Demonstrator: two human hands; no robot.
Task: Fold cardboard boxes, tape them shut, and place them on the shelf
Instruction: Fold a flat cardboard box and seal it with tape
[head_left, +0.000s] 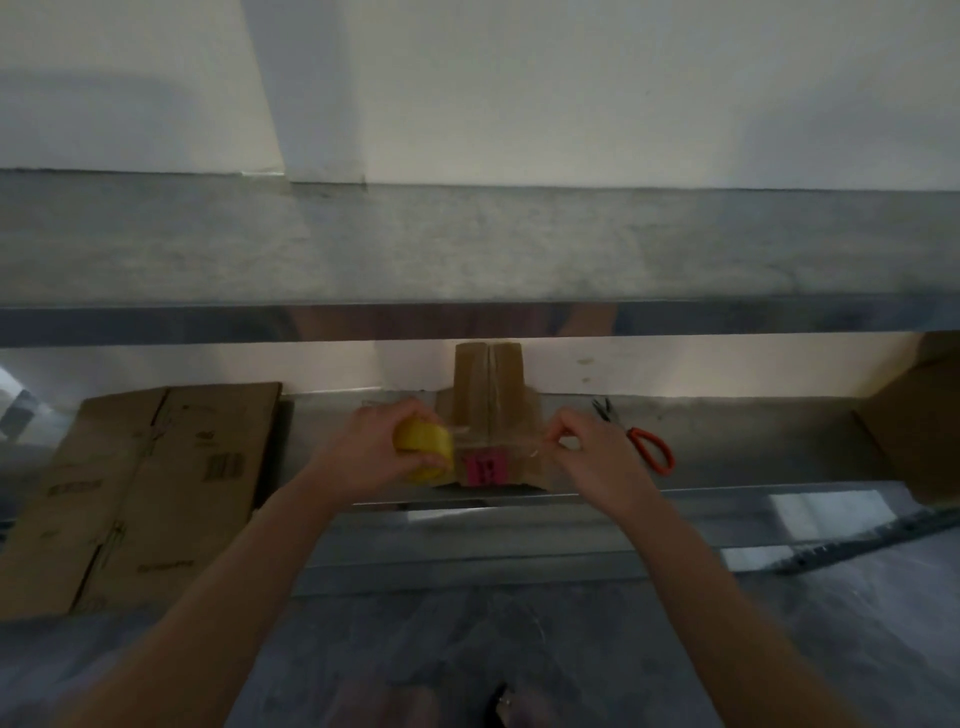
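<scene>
Shelf (727, 441): grey metal, white wall (571, 93) behind.
Box (488, 395): upright mid-shelf, between both arms.
Left hand (363, 452): grips yellow tape roll (423, 449).
Right hand (597, 452): pinches the tape strip (519, 441).
Sides: flat cardboard (156, 483) left, scissors (649, 447) right.

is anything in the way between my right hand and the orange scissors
Nothing visible does. The orange-handled scissors lie on the grey metal shelf just right of the right hand, bare surface between. That hand's grip is busy though, pinching clear tape stretched from the yellow tape roll.
</scene>
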